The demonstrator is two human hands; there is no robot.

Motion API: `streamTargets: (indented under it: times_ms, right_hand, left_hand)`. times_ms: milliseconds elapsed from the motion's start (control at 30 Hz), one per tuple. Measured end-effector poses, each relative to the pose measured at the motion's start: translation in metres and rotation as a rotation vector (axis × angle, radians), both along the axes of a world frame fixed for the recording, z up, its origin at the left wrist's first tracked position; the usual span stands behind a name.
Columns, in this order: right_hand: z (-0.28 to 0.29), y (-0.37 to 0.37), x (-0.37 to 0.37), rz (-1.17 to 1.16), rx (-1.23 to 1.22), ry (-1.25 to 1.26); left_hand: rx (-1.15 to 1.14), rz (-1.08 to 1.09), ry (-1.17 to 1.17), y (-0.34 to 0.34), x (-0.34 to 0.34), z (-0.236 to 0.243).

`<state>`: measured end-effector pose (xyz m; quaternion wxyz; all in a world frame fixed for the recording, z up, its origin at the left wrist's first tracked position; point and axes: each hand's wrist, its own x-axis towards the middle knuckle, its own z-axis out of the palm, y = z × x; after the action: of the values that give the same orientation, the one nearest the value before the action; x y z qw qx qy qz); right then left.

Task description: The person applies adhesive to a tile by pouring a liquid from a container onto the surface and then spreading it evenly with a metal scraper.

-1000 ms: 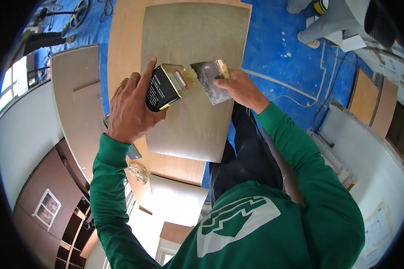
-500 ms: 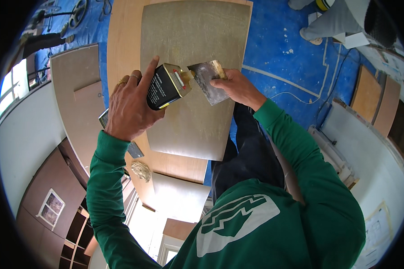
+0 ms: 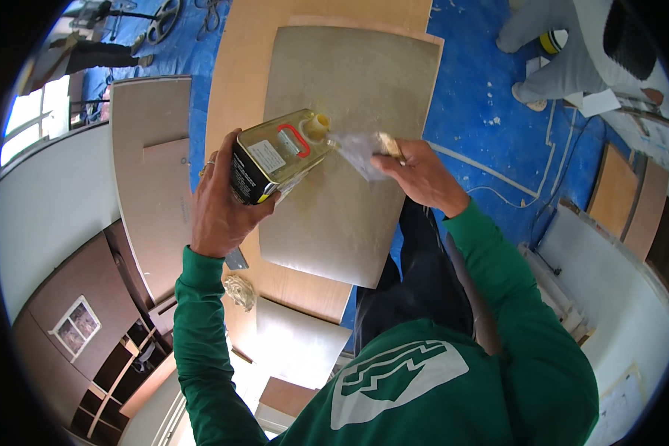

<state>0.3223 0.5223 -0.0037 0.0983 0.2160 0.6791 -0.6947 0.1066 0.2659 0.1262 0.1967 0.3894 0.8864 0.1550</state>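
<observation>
My left hand grips a black-and-gold rectangular metal can by its side, with fingers and thumb around it. The can's top, with a red carrying handle and a round spout with a yellowish mouth, faces up and leans to the right. Close by the spout is a flat, wide-bladed scraper, blurred by motion. My right hand pinches its wooden back edge. Below both hands lies a large grey-brown sheet with a dull, streaky surface. Whether blade and spout touch, I cannot tell.
The sheet rests on a light wooden board. Near my left forearm are a crumpled beige cloth and a small dark flat piece. Blue covering lies on the floor. A person's grey trousers show upper right; another person stands upper left.
The can has turned so its top shows more fully, its printed side less. The scraper has swung to a flatter angle beside the spout. The whole view has shifted slightly.
</observation>
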Motion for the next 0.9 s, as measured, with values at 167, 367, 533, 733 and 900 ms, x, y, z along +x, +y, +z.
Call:
streamTargets:
  times_ms: [167,367,533,733,900]
  right_hand:
    - [0.003,0.009,0.004,-0.133,-0.644,0.151]
    - [0.010,0.110,0.020,-0.161,-0.218,0.035]
    - [-0.012,0.189,0.007,-0.130,0.257,-0.066]
    - [-0.048,0.217,-0.050,0.131,0.874,-0.173]
    - [-0.088,0.225,-0.081,0.206,1.115,-0.190]
  left_hand:
    - [0.089,0.219,-0.096,-0.031,-0.013,-0.008]
    - [0.274,0.646,0.027,-0.127,-0.034,-0.051]
    - [0.475,0.943,0.139,-0.165,-0.067,-0.109]
    - [0.516,1.163,0.373,-0.195,-0.082,-0.190]
    - [0.631,1.331,0.342,-0.186,-0.064,-0.216]
